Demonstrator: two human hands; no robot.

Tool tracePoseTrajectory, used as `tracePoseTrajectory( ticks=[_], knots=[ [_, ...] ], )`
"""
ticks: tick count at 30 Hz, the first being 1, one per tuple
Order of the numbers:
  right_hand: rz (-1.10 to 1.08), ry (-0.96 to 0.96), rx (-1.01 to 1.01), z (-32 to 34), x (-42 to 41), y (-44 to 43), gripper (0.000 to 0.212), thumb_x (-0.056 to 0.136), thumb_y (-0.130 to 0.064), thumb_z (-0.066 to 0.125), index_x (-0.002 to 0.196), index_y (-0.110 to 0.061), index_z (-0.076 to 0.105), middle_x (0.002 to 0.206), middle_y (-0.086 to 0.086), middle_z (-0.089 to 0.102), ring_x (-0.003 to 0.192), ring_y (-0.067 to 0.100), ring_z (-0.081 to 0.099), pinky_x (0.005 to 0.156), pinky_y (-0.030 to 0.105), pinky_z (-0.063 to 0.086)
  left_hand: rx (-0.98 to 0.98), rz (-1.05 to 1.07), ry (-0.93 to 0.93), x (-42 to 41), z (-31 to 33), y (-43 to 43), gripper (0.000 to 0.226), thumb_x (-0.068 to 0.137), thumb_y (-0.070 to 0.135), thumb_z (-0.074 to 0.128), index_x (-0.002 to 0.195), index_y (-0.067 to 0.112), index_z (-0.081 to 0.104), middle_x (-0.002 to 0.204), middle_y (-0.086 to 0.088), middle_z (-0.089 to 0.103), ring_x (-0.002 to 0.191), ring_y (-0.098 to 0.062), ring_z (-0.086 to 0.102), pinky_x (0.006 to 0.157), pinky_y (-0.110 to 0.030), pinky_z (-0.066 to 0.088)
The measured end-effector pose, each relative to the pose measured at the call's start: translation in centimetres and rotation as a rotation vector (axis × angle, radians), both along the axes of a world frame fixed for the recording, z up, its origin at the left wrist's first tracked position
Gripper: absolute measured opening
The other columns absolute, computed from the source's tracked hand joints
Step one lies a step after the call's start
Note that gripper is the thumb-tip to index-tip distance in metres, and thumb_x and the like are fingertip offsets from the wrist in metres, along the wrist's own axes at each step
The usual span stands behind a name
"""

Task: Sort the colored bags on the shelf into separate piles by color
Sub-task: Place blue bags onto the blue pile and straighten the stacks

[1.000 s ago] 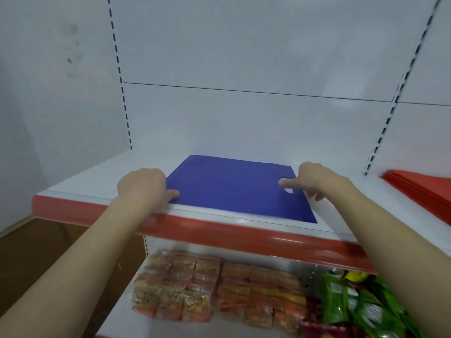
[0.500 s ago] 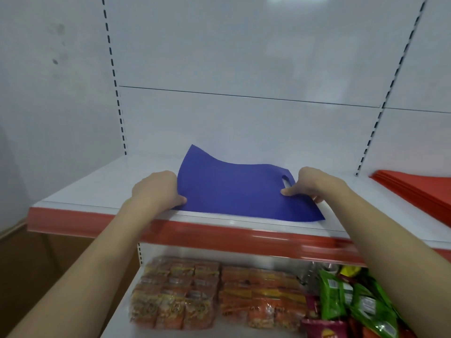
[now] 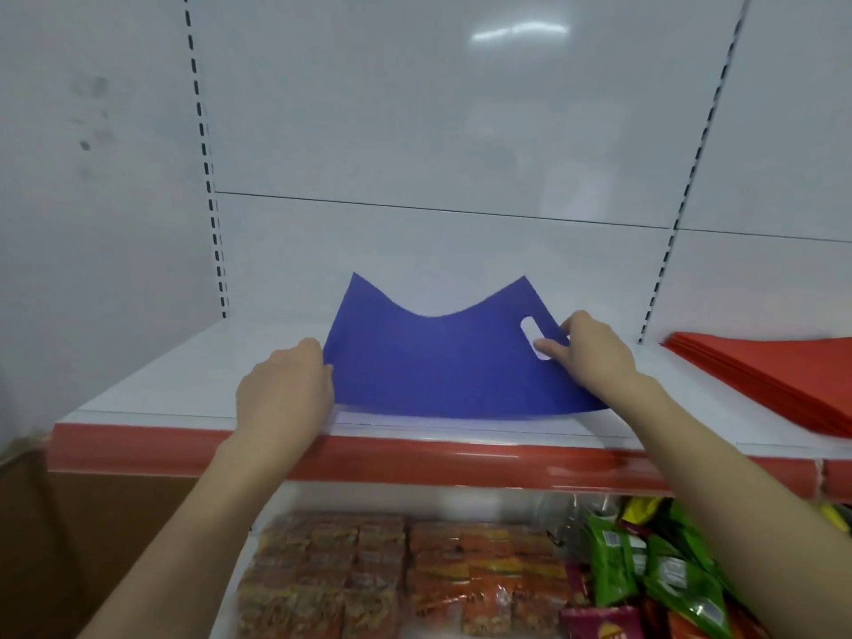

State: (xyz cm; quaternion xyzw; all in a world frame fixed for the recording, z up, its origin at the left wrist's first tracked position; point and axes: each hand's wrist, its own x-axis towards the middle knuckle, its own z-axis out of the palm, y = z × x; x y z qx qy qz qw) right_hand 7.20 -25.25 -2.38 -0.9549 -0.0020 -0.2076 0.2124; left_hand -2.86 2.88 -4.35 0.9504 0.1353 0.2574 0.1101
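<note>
1. Cut off by the right frame edge: stack of red bags [image 3: 774, 366], only its left part in view, lying flat on the white upper shelf [image 3: 184, 375].
2. Hidden behind the left hand [image 3: 283, 398]: the near left corner of the blue bag [image 3: 442, 366]. Thumb and fingertips of that hand also out of sight.
3. Blurred and cut by the bottom edge: orange snack packs [image 3: 392, 578] and green packets [image 3: 645, 574] on the lower shelf, labels unreadable.
4. Left hand: back toward the camera, fingers curled onto the blue bag's left edge, holding it.
5. Right hand [image 3: 592, 357]: gripping the bag's right side at the oval handle cutout [image 3: 532, 336], one digit lying across the cutout's lower end, the rest curled round the edge behind.
6. Blue bag: mid-shelf between both hands, near edge low just behind the red front strip [image 3: 415, 458], both far corners raised, middle sagging. Well apart from the red stack to its right.
</note>
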Motion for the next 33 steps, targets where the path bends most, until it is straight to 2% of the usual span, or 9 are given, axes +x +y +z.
tracePoseTrajectory(
  ticks=[2, 7, 10, 12, 16, 19, 21, 30, 33],
  knots=[
    [-0.032, -0.110, -0.008, 0.6, -1.6, -0.4, 0.034, 0.097, -0.035, 0.047, 0.108, -0.003, 0.048, 0.091, 0.010, 0.055, 0.084, 0.031, 0.052, 0.064, 0.033, 0.033, -0.054, -0.035, -0.109, -0.6, -0.4, -0.1, 0.022, 0.097, 0.026, 0.039, 0.095, 0.005, 0.048, 0.093, -0.017, 0.060, 0.082, -0.036, 0.053, 0.065, -0.035, 0.037],
    [-0.158, -0.244, -0.096, 1.4, -4.1, -2.9, 0.030, 0.101, -0.027, 0.032, 0.109, -0.001, 0.045, 0.096, 0.020, 0.062, 0.075, 0.032, 0.046, 0.062, 0.036, 0.031, -0.150, -0.193, -0.320, -1.8, -1.2, -2.2, 0.017, 0.097, 0.022, 0.042, 0.087, 0.008, 0.043, 0.066, -0.011, 0.050, 0.061, -0.033, 0.048, 0.055, -0.036, 0.036],
    [-0.227, -0.232, -0.106, 1.0, -5.4, -5.9, 0.030, 0.101, -0.026, 0.032, 0.108, 0.000, 0.046, 0.097, 0.021, 0.063, 0.083, 0.037, 0.054, 0.061, 0.036, 0.031, -0.104, -0.336, -0.423, -2.1, -2.0, -4.4, 0.018, 0.089, 0.013, 0.051, 0.076, 0.001, 0.050, 0.046, -0.009, 0.043, 0.038, -0.030, 0.041, 0.039, -0.027, 0.029],
    [-0.277, -0.221, -0.096, 0.7, -6.3, -8.4, 0.030, 0.101, -0.027, 0.033, 0.108, -0.001, 0.046, 0.098, 0.021, 0.063, 0.086, 0.038, 0.055, 0.063, 0.036, 0.031, -0.112, -0.410, -0.441, -2.3, -1.9, -6.3, 0.018, 0.083, 0.014, 0.050, 0.072, 0.000, 0.050, 0.043, -0.004, 0.036, 0.033, -0.026, 0.034, 0.039, -0.021, 0.026],
    [-0.402, -0.205, -0.079, 0.2, -8.9, -14.3, 0.033, 0.101, -0.030, 0.035, 0.112, -0.002, 0.047, 0.106, 0.025, 0.060, 0.098, 0.041, 0.055, 0.068, 0.038, 0.029, -0.129, -0.553, -0.431, -2.1, -1.6, -11.4, 0.017, 0.086, 0.012, 0.051, 0.072, 0.003, 0.047, 0.044, 0.004, 0.029, 0.034, -0.020, 0.026, 0.042, -0.014, 0.013],
    [-0.483, -0.216, -0.089, -0.3, -11.1, -19.9, 0.033, 0.101, -0.030, 0.035, 0.111, -0.002, 0.047, 0.107, 0.026, 0.061, 0.099, 0.042, 0.056, 0.067, 0.038, 0.030, -0.192, -0.613, -0.367, -1.7, -1.5, -17.0, 0.018, 0.093, 0.014, 0.051, 0.078, 0.009, 0.041, 0.047, 0.006, 0.031, 0.041, -0.022, 0.031, 0.042, -0.025, 0.018],
    [-0.528, -0.222, -0.086, -0.5, -12.8, -24.2, 0.033, 0.101, -0.030, 0.035, 0.112, -0.002, 0.046, 0.108, 0.025, 0.061, 0.099, 0.042, 0.056, 0.068, 0.039, 0.032, -0.198, -0.657, -0.336, -1.7, -1.3, -21.6, 0.016, 0.095, 0.020, 0.046, 0.084, 0.012, 0.038, 0.051, 0.004, 0.034, 0.050, -0.027, 0.037, 0.050, -0.032, 0.025],
    [-0.816, -0.209, -0.098, -0.1, -22.0, -45.0, 0.035, 0.101, -0.032, 0.034, 0.114, -0.003, 0.047, 0.110, 0.026, 0.061, 0.101, 0.043, 0.056, 0.075, 0.042, 0.040, -0.209, -0.853, -0.279, -4.1, -1.3, -43.9, 0.017, 0.097, 0.026, 0.040, 0.091, 0.010, 0.042, 0.058, 0.001, 0.037, 0.068, -0.037, 0.052, 0.057, -0.034, 0.028],
    [-0.896, -0.192, -0.090, -0.3, -25.1, -51.0, 0.035, 0.101, -0.033, 0.033, 0.113, -0.003, 0.046, 0.110, 0.025, 0.060, 0.100, 0.042, 0.056, 0.071, 0.040, 0.036, -0.226, -0.941, -0.317, -4.9, -1.3, -50.6, 0.017, 0.094, 0.021, 0.048, 0.089, 0.004, 0.049, 0.054, -0.008, 0.046, 0.059, -0.039, 0.052, 0.053, -0.033, 0.025]
  ],
)
